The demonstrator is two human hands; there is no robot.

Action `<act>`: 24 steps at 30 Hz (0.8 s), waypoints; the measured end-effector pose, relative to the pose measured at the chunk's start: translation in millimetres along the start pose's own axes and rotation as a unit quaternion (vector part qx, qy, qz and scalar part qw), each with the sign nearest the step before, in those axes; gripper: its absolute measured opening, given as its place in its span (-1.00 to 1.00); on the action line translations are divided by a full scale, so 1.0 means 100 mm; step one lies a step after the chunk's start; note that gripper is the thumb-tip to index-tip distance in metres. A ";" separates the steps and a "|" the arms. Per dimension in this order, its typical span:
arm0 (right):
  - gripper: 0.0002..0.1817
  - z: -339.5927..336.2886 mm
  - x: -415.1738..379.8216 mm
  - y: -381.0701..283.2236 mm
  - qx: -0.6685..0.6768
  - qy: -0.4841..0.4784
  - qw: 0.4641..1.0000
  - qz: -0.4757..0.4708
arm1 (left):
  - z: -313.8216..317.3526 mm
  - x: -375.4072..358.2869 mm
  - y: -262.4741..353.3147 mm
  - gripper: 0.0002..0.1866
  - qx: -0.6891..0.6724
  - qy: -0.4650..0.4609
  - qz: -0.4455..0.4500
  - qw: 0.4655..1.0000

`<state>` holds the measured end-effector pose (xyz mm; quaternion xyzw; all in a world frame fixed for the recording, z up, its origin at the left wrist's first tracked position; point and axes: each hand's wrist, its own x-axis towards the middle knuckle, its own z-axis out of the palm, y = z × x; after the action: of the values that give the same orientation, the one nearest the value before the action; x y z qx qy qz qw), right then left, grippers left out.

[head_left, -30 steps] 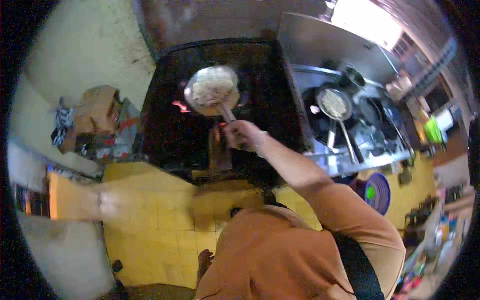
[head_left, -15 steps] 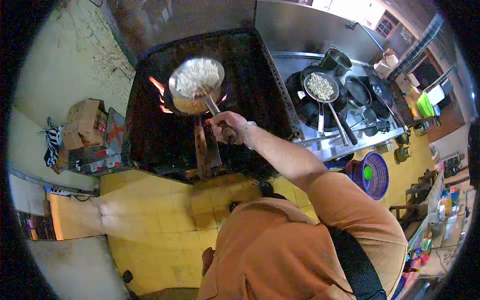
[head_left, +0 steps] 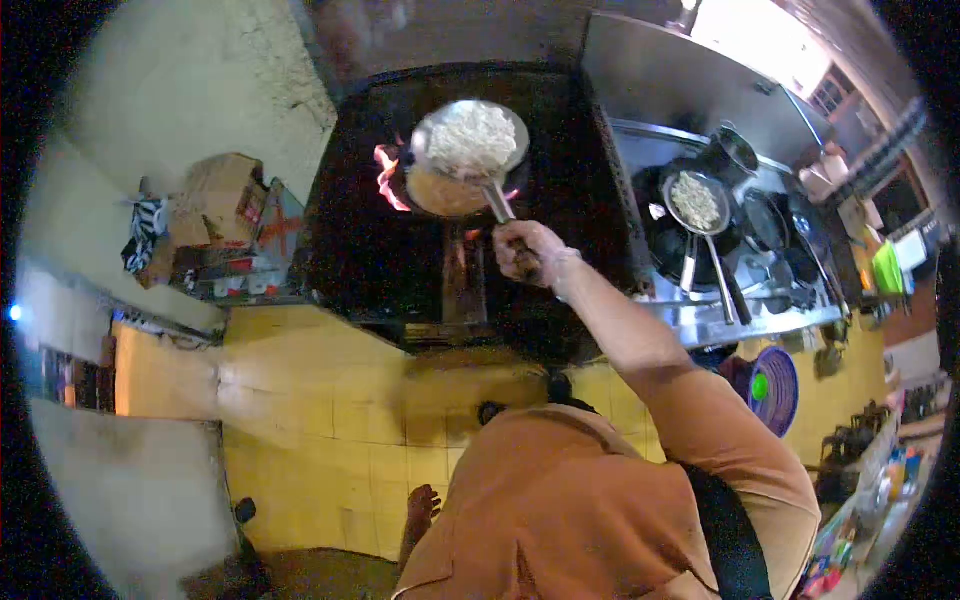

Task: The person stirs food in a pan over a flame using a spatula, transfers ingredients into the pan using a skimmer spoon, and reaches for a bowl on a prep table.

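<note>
My right hand [head_left: 530,252] is closed around the metal handle of a round strainer [head_left: 515,128] heaped with white food pieces [head_left: 468,138]. The strainer is over a wok whose near part shows brownish oil [head_left: 447,194], and it overlaps much of that wok in this view. Orange flames [head_left: 388,180] lick up at the wok's left side. Low beside my body hangs my left hand [head_left: 424,503], partly behind my shirt, its fingers apart and holding nothing.
On the steel counter at right, a second strainer [head_left: 696,202] of pale pieces rests over a dark pan, near a black pot [head_left: 730,152]. A purple basket [head_left: 775,390] stands on the yellow tiled floor [head_left: 330,400]. Cardboard boxes [head_left: 222,200] sit left of the stove.
The view has swung left, so the stove and counter sit farther right in it. My right hand keeps its grip on the strainer over the wok. More of my left hand shows.
</note>
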<state>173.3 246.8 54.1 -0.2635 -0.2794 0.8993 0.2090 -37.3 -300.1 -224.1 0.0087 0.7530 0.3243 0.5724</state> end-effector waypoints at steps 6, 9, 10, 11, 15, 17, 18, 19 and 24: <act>-0.73 0.28 -0.11 -0.13 -0.042 0.093 0.995 -0.013 | -0.09 0.17 -0.10 -0.79 0.092 -0.027 0.062 0.994; -0.78 0.40 -0.20 -0.14 -0.067 0.095 0.991 -0.064 | -0.10 0.19 -0.25 -0.83 0.056 -0.036 0.053 0.996; -0.78 0.36 -0.15 -0.12 -0.068 0.095 0.991 -0.063 | -0.09 0.21 -0.28 -0.84 0.046 -0.037 0.055 0.997; -0.79 0.32 -0.11 -0.07 -0.078 0.080 0.992 -0.056 | -0.06 0.20 -0.29 -0.85 0.036 -0.037 0.056 0.997; -0.81 0.19 0.04 -0.21 -0.081 0.070 0.994 -0.018 | 0.14 0.24 -0.23 -0.84 0.016 -0.007 0.002 1.000; -0.79 0.21 -0.02 -0.19 0.000 0.043 0.999 0.016 | 0.11 0.14 -0.22 -0.83 -0.034 0.001 -0.075 0.997; -0.79 0.25 -0.06 -0.14 -0.067 0.094 0.993 -0.003 | 0.13 0.14 -0.16 -0.81 0.034 -0.014 -0.019 0.999; -0.79 0.25 -0.08 -0.13 -0.080 0.077 0.994 -0.022 | 0.15 0.12 -0.13 -0.80 0.071 -0.024 0.008 0.997; -0.79 0.28 -0.02 -0.05 -0.084 0.125 0.988 -0.034 | 0.18 0.28 -0.27 -0.81 -0.087 -0.039 -0.063 0.993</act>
<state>159.9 238.6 77.4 -0.3807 -0.3341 0.8254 0.2495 -21.4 -301.9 -263.9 -0.0761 0.6979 0.3510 0.6196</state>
